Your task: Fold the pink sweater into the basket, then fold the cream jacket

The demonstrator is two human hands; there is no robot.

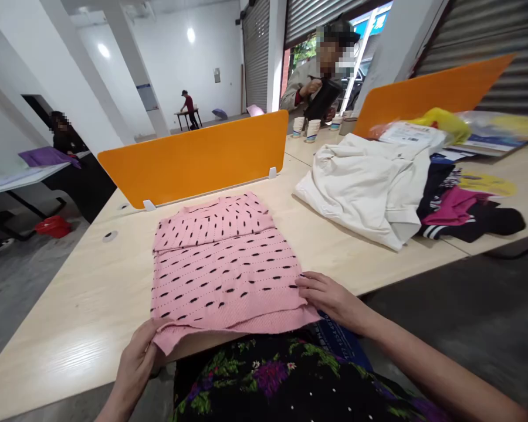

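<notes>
Lying at the table (92, 293)'s near edge, one pink knit top (229, 272) looks folded over at its upper end, hem unfolded. The left hand (136, 349) pinches the hem's corner; fingers of the right hand (332, 300) lie together, grip unclear. Two orange dividers (198, 157) stand beyond one white garment (365, 187) and it.

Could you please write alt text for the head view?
A person's left hand pinches the near-left corner of a pink, black-flecked knit garment on a pale table; the right hand touches its right edge. Beyond it stands an orange divider; white clothing lies to the right.
</notes>
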